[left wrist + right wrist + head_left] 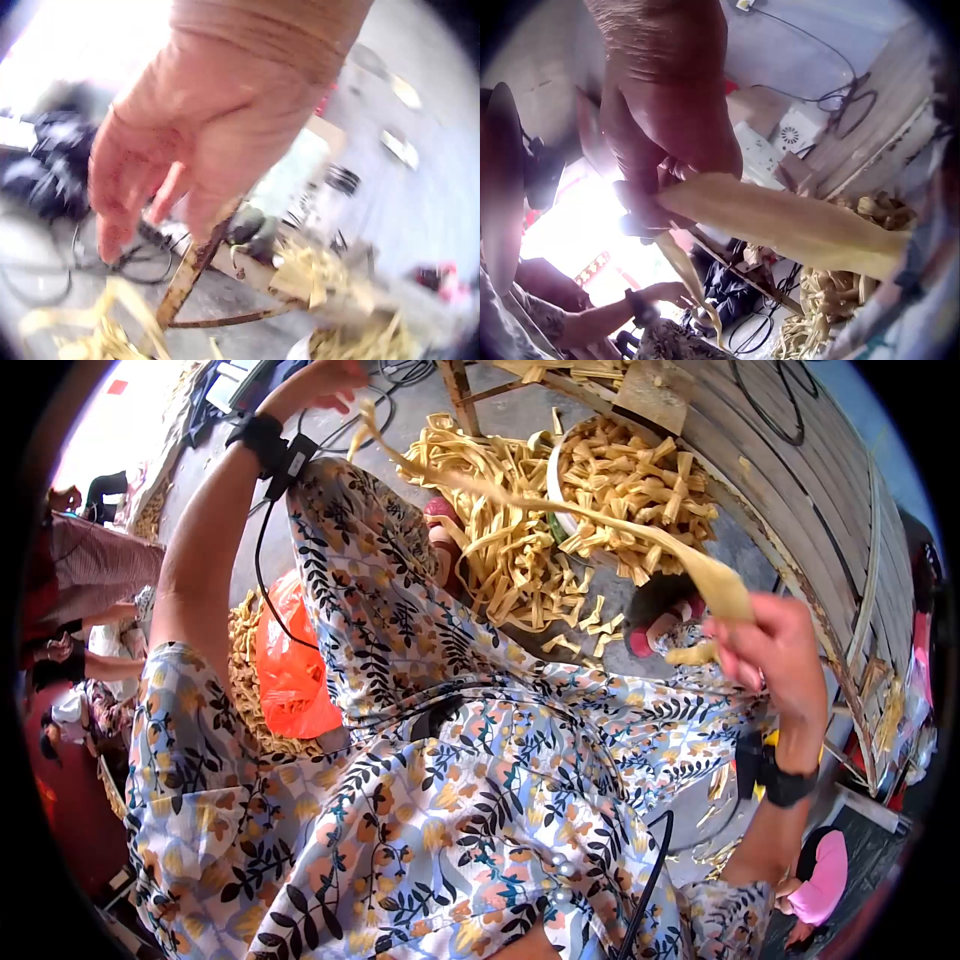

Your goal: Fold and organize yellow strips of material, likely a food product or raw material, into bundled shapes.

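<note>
My right hand [775, 650] pinches a long, flat yellow strip [600, 518] between thumb and fingers, at the right in the head view. The strip stretches across to the upper left, where its thin end curls beside my left hand [325, 382]. In the right wrist view the wide part of the strip [780, 223] runs rightward from my right hand [679, 127], and a narrower length [686, 274] hangs below. My left hand [202, 112] holds nothing in the left wrist view, its fingers loosely bent downward.
Loose yellow strips [490, 510] lie on the floor beside a round container of knotted pieces [640, 490]. A rusty metal leg [457, 398] stands behind them. An orange-red plastic bag [290, 660] is at the left, a slatted wooden surface [780, 480] at the right. Other people [825, 875] are around.
</note>
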Available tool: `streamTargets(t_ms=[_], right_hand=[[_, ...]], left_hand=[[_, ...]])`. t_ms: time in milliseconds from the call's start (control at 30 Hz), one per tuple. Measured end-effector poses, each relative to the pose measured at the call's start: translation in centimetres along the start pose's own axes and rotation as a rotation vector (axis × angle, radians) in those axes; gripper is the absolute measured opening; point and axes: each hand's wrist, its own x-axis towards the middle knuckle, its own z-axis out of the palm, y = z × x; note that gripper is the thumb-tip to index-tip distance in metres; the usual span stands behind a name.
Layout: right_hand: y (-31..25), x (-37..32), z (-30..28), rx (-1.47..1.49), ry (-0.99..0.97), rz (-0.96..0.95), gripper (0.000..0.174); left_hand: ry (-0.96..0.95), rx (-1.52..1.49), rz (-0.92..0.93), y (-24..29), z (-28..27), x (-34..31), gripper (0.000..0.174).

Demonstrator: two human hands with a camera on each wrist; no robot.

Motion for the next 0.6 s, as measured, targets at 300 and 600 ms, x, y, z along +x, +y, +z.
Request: streamTargets(t_ms=[300,600], right_hand=[[-0.1,7.1,2.4,-0.602,-0.027,-0.452,0.01],[3.9,4.8,-1.6,-0.162,-0.063,-0.108,0.014]], left_hand=[[-0.544,-0.391,0.663,24.1,10.6,-6.1,0.018],[-0.376,0.026,0.368,13.8,6.7,-0.6,0.022]])
